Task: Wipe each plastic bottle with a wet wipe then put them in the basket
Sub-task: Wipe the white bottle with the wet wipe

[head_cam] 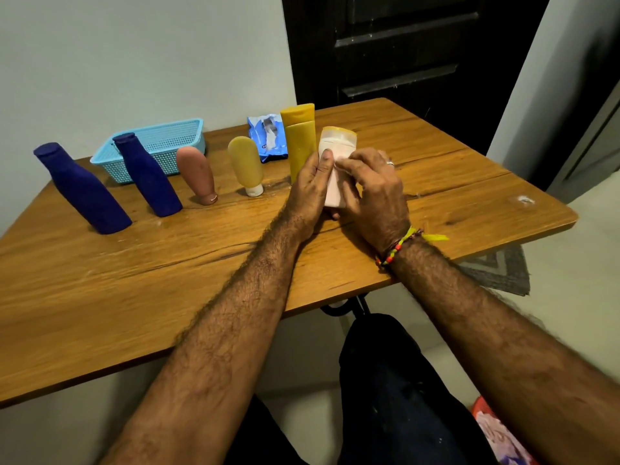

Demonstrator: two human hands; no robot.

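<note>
My left hand (310,191) grips a white bottle with a pale yellow cap (336,142) upright over the table, thumb on its front. My right hand (372,189) presses a white wet wipe (337,182) against the bottle's side, fingers curled over it. A tall mustard bottle (299,139) stands just behind my left hand. To the left stand a yellow tube (245,164), a pink-brown tube (198,174) and two dark blue bottles (147,174) (82,187). The light blue basket (188,127) sits at the back left with nothing visible inside.
A blue wet-wipe packet (266,135) lies behind the mustard bottle. The wooden table (167,270) meets the wall at the back left. A dark door stands behind it. A grey mat (500,270) lies on the floor to the right.
</note>
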